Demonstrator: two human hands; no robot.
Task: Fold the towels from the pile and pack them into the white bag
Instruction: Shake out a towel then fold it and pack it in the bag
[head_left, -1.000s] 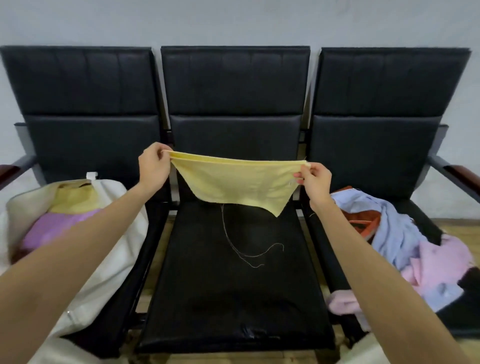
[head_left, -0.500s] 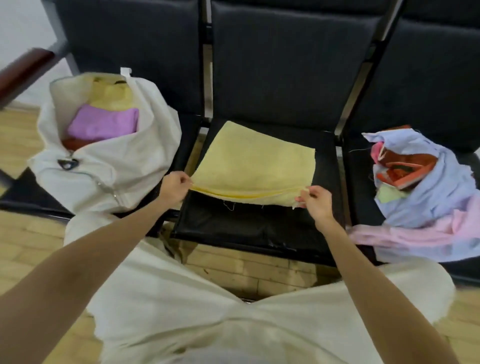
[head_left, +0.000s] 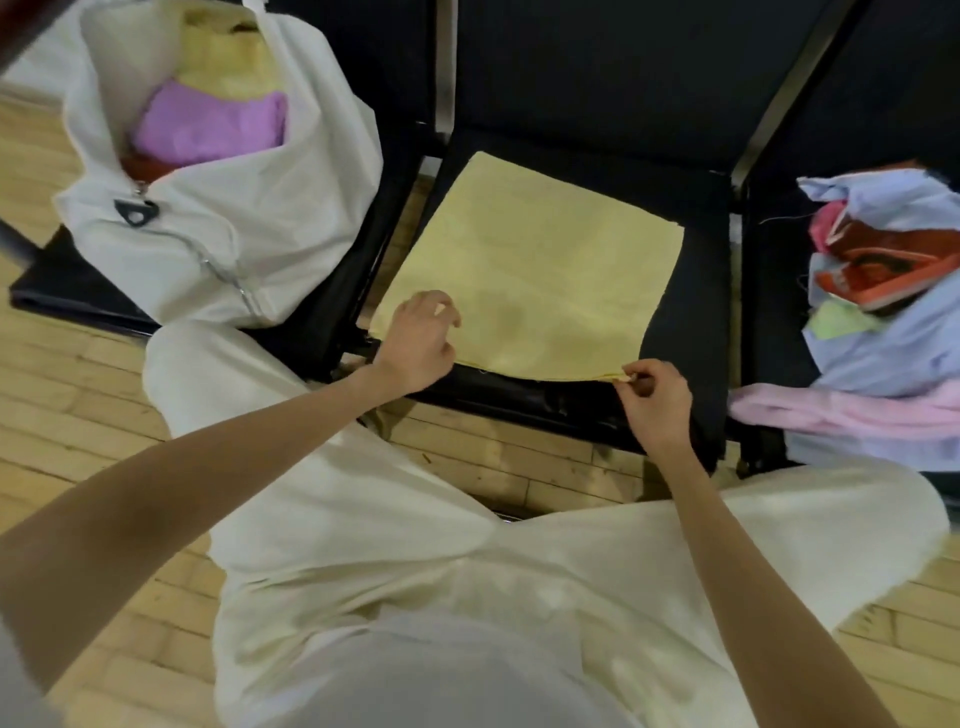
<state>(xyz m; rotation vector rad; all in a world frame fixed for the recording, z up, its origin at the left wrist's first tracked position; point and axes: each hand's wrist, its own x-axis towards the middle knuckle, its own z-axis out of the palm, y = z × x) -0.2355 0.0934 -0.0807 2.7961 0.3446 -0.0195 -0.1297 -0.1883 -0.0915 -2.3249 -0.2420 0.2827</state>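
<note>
Yellow cloth, a towel (head_left: 530, 275), lies spread flat on the seat of the middle black chair (head_left: 691, 332), folded double so that two layers meet along its near edge. At the near right corner of the towel the right hand (head_left: 655, 397) pinches that edge between thumb and fingertips (head_left: 626, 375), the other fingers curled in behind. At the near left corner the left hand (head_left: 418, 345) sits over the towel with its fingers bent loosely downward; they do not plainly close on the fabric, and whether the tips touch it cannot be told.

Left of the towel, on the next seat, stands the white bag (head_left: 218, 228), its mouth gaping; inside it a purple towel (head_left: 208, 127) lies on top, with yellow cloth behind it and a strip of red below. Right of the towel, on the third seat, sits the pile (head_left: 883, 312) of unfolded towels: pale blue, orange, light green and pink, the pink one trailing toward the middle chair. Nearer than the towel are the person's pale trousers and a wooden floor (head_left: 67, 395).
</note>
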